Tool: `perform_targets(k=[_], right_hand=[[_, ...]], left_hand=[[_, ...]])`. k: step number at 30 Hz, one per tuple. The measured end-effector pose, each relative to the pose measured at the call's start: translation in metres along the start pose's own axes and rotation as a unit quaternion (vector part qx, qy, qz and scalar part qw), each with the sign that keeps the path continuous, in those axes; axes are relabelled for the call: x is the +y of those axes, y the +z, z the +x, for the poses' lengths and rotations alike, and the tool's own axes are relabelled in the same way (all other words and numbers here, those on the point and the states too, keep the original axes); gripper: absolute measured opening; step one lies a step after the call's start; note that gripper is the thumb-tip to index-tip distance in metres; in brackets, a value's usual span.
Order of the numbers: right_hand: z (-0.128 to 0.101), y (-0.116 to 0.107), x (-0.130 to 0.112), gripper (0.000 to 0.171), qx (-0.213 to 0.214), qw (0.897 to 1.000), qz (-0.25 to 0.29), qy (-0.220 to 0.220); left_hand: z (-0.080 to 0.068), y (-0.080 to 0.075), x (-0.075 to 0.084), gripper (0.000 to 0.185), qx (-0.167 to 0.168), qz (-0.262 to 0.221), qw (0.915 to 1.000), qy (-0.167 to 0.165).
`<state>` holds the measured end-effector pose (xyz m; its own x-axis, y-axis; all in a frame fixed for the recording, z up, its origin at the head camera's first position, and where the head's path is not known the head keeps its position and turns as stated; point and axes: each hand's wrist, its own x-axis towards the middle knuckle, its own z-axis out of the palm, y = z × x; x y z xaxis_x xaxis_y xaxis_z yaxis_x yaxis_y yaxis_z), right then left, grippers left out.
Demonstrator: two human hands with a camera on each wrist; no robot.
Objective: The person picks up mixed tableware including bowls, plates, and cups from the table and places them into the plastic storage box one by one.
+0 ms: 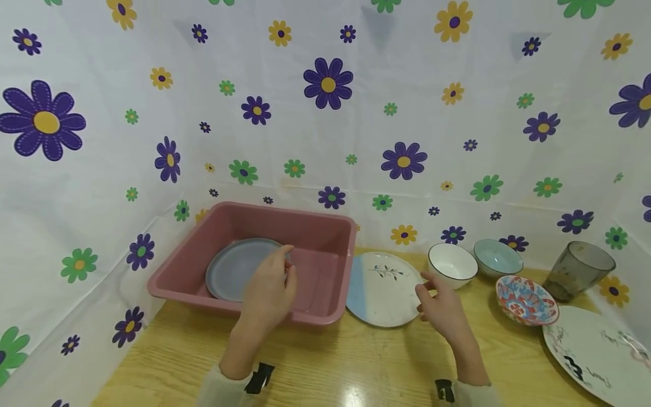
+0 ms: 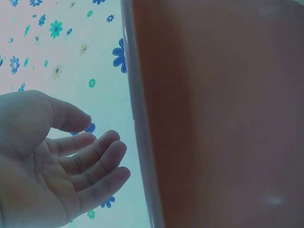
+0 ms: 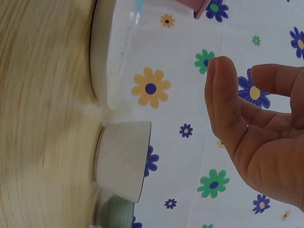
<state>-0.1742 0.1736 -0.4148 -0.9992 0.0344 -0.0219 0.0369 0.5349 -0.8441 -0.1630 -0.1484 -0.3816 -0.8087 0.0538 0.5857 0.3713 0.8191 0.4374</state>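
A pink plastic tub (image 1: 244,302) stands on the wooden table with a grey-blue plate (image 1: 234,268) lying inside it. My left hand (image 1: 282,265) hovers over the tub's front rim, its fingertips by the plate's right edge. In the left wrist view this hand (image 2: 95,142) is relaxed and empty beside the tub's wall (image 2: 218,118). A white plate with a blue band (image 1: 383,288) lies just right of the tub. My right hand (image 1: 429,288) hangs by that plate's right rim, fingers loosely bent and holding nothing, as the right wrist view shows too (image 3: 237,95).
Right of the plate stand a white bowl (image 1: 451,264), a pale green bowl (image 1: 497,257), a red-and-blue patterned bowl (image 1: 526,298) and a grey tumbler (image 1: 577,270). A large white plate (image 1: 595,350) lies at the right edge. Flowered cloth walls surround the table (image 1: 325,362).
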Motion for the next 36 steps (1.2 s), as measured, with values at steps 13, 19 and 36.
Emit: perform_targets(k=[13, 19, 36], right_hand=[[0.01, -0.01, 0.023, 0.056, -0.016, 0.999, 0.014, 0.044], [0.016, -0.006, 0.035, 0.062, -0.041, 0.995, 0.045, 0.074], [0.021, 0.002, 0.045, 0.06, -0.074, 0.992, 0.02, 0.097]], left_hand=[[-0.002, 0.004, 0.007, 0.036, -0.008, -0.008, 0.9999, 0.009], [-0.003, 0.005, 0.008, 0.037, -0.007, -0.006, 0.9999, 0.014], [-0.004, 0.005, 0.01, 0.037, -0.011, -0.002, 0.9998, 0.019]])
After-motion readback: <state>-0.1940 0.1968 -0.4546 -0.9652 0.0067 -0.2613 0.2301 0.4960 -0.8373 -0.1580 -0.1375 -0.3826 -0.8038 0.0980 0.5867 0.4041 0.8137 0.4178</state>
